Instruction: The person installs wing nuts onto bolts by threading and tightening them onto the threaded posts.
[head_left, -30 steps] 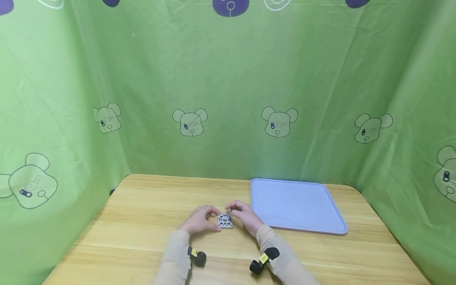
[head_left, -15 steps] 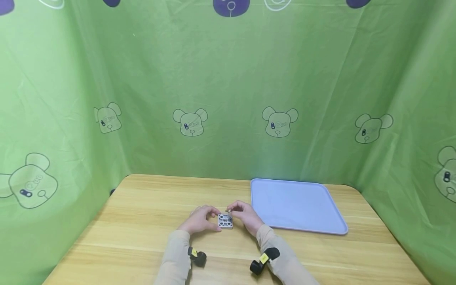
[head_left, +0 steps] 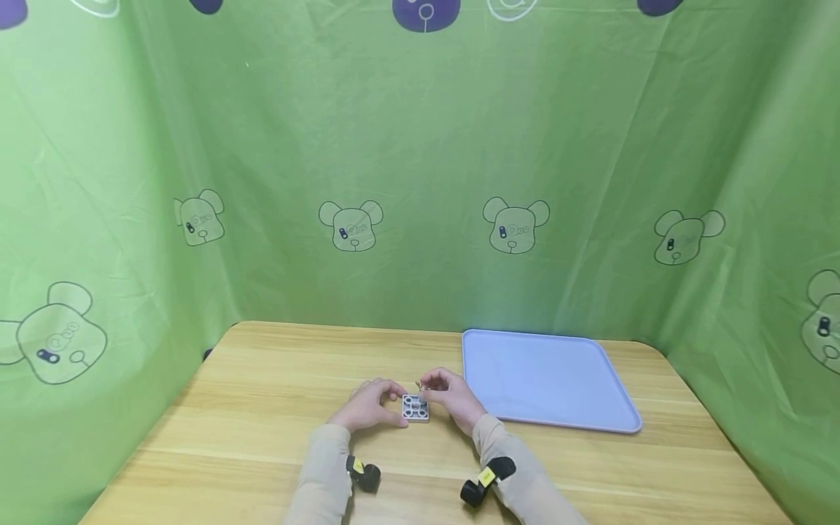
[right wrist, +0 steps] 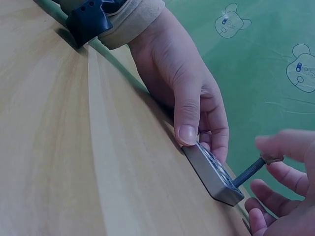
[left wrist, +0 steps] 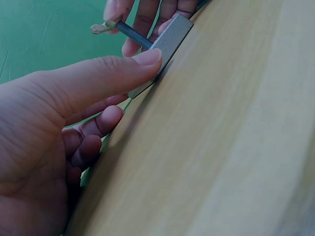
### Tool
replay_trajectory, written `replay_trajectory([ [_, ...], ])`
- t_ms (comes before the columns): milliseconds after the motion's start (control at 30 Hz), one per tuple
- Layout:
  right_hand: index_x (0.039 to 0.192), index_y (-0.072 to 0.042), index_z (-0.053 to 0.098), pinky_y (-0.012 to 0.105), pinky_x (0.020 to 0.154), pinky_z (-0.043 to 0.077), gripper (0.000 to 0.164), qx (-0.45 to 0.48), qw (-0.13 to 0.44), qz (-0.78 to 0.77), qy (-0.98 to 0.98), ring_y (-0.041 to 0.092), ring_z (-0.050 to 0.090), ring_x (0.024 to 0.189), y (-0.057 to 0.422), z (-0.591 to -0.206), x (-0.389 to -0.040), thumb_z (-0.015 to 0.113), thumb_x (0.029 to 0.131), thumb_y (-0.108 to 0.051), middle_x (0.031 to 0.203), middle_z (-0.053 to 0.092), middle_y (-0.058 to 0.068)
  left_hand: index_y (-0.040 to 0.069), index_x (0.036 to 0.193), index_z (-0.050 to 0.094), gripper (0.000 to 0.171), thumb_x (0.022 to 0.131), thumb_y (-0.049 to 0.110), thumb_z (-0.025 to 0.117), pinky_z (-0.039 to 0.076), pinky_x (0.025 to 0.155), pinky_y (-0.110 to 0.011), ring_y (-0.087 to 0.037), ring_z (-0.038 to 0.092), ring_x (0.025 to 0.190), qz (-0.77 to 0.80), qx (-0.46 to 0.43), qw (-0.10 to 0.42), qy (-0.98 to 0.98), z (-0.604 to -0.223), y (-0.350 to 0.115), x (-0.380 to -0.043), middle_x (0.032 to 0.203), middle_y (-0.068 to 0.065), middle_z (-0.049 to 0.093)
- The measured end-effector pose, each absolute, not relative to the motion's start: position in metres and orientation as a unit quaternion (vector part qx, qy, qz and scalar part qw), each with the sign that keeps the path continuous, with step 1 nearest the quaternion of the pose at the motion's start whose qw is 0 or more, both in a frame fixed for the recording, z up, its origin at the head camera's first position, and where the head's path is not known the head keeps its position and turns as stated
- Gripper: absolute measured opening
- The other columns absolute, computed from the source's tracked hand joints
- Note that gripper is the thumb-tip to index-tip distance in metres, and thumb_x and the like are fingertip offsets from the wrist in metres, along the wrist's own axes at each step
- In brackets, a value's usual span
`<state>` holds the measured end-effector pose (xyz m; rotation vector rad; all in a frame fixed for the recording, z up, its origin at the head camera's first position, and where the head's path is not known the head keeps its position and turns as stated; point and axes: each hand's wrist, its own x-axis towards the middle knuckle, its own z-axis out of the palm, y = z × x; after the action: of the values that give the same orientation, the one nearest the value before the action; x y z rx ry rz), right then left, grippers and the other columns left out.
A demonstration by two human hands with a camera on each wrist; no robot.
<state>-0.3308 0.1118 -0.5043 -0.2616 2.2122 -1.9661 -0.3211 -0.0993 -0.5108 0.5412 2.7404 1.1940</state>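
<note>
A small square grey metal block (head_left: 415,408) with several round holes in its top lies flat on the wooden table. My left hand (head_left: 367,405) grips its left side, thumb at the near edge and fingers at the far edge. From a corner hole at the far right, a wing bolt (left wrist: 134,35) with a dark threaded shank and brass-coloured head stands up, its lower end at the block. My right hand (head_left: 456,401) pinches the bolt's head between thumb and forefinger, the other fingers loosely bent beside the block. The right wrist view shows much of the shank (right wrist: 249,172) exposed.
A pale blue rectangular tray (head_left: 545,375) lies at the back right of the table (head_left: 295,357), just beyond my right hand. A green curtain (head_left: 420,131) with bear drawings surrounds the table's back and sides.
The wing bolt's head has turned between my right thumb and forefinger, and those fingers have shifted slightly. My left hand and the block have stayed in place.
</note>
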Motion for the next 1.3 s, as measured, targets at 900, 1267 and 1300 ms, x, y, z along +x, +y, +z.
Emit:
replay_trajectory([
  [900,0.119,0.003,0.060,0.040,0.102,0.038,0.034,-0.117,0.092,-0.637,0.757,0.018,0.057,0.108,0.1130,-0.5076,-0.3308,0.060,0.086,-0.006,0.121,0.062,0.021,0.024,0.112,0.067,0.052,0.065,0.037,0.086,0.037,0.092,-0.047,-0.015,0.048,0.098,0.394,0.177,0.051,0.900,-0.5120,-0.0992,-0.3216,0.103,0.004,0.062],
  [1267,0.104,0.003,0.062,0.036,0.099,0.039,0.023,-0.112,0.086,-0.642,0.753,0.014,0.056,0.100,0.1126,-0.5093,-0.3320,0.064,0.083,-0.005,0.107,0.064,0.011,0.024,0.112,0.067,0.052,0.065,0.037,0.086,0.037,0.092,-0.047,-0.015,0.048,0.099,0.396,0.175,0.052,0.900,-0.5122,-0.0986,-0.3219,0.103,0.005,0.061],
  [1300,0.104,0.003,0.062,0.036,0.099,0.039,0.022,-0.111,0.086,-0.643,0.753,0.014,0.056,0.100,0.1125,-0.5092,-0.3322,0.065,0.083,-0.005,0.106,0.064,0.010,0.024,0.112,0.067,0.052,0.065,0.037,0.086,0.037,0.092,-0.047,-0.015,0.048,0.099,0.396,0.174,0.052,0.900,-0.5124,-0.0985,-0.3220,0.103,0.005,0.061],
])
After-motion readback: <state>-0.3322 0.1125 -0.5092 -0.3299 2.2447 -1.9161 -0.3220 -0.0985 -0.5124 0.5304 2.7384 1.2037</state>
